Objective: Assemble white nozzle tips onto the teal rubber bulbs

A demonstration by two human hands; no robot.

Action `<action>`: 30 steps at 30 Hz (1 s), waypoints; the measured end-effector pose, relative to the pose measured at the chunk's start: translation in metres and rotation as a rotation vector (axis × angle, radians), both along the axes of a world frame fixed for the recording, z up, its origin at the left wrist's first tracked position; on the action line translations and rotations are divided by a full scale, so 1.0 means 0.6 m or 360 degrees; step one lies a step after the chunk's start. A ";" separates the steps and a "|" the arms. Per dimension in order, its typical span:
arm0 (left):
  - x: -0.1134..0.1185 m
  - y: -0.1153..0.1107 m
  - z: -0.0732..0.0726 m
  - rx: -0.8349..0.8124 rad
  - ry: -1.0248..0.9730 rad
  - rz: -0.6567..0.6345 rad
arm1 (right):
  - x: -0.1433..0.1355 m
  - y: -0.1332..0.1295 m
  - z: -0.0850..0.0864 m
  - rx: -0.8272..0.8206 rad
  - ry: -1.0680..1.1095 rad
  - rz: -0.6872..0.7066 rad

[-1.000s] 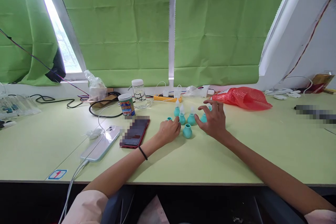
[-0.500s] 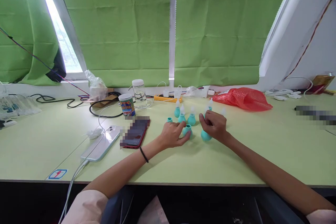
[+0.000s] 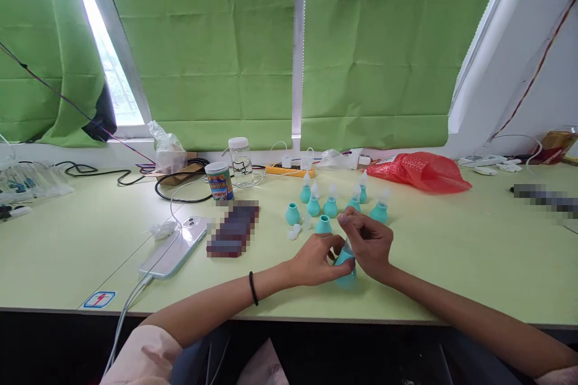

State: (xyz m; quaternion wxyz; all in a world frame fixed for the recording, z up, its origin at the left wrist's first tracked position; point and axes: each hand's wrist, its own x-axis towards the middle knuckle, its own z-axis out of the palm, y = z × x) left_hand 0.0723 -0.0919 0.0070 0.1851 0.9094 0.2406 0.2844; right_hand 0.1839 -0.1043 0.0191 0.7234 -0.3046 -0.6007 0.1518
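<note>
Near the front of the table, my left hand (image 3: 321, 260) is closed around the teal bulb of a nasal aspirator (image 3: 345, 277), fingers and thumb on its sides. My right hand (image 3: 371, 245) is closed at the top of the same aspirator, its fingers at the clear nozzle, which they mostly cover. Just behind my left hand stands a teal bulb (image 3: 324, 224) with an open neck. Another open bulb (image 3: 292, 214) is to its left, with small clear pieces (image 3: 294, 232) lying in front. Several aspirators (image 3: 330, 207) with clear nozzles stand upright further back.
To the left lie a dark red phone (image 3: 232, 230) and a pale phone (image 3: 176, 246) with a white cable. Behind them stand a printed tub (image 3: 220, 181) and a clear jar (image 3: 241, 163). A power strip (image 3: 289, 171) and a red plastic bag (image 3: 419, 173) lie along the back.
My left hand has left the open-necked bulb and now grips the aspirator that was under my right hand. Both hands and that aspirator have come closer to the table's front edge.
</note>
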 end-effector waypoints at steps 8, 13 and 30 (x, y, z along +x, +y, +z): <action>-0.003 0.027 -0.017 -0.0001 0.0062 0.0391 | 0.037 0.044 -0.001 -0.0319 -0.0696 -0.0249; -0.014 0.032 -0.016 0.0179 0.0204 0.0487 | 0.046 0.059 -0.012 -0.0527 -0.0872 0.0047; -0.025 0.021 -0.008 0.0180 -0.0392 0.0270 | 0.040 0.055 -0.017 -0.0503 -0.0880 0.0221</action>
